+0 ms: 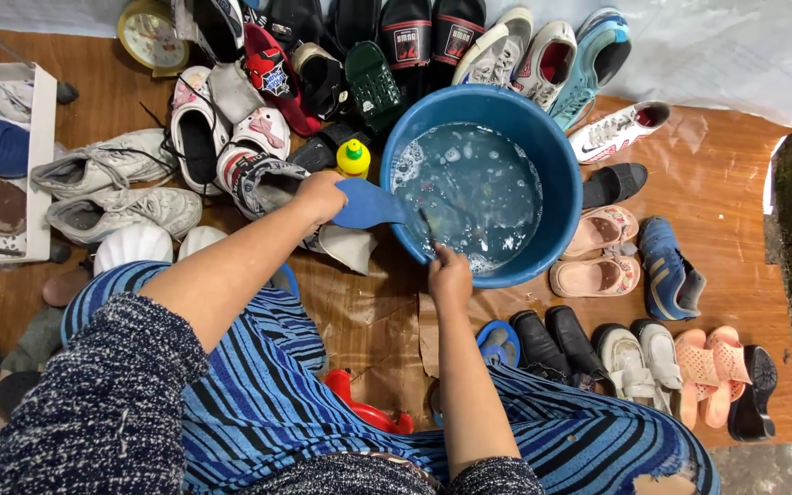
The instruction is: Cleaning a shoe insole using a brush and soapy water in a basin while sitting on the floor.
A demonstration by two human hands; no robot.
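Observation:
My left hand grips a blue insole by its heel end, with the other end over the rim of a blue basin. The basin holds soapy water with foam patches. My right hand is at the basin's near rim, closed on a thin dark brush handle that dips into the water. A yellow-capped bottle stands just left of the basin, beside my left hand.
Many shoes ring the basin on the wooden floor: grey sneakers at left, slippers and sandals at top, pink and blue shoes at right, black and white pairs near my knees. A yellow clock lies top left, with a box at the left edge.

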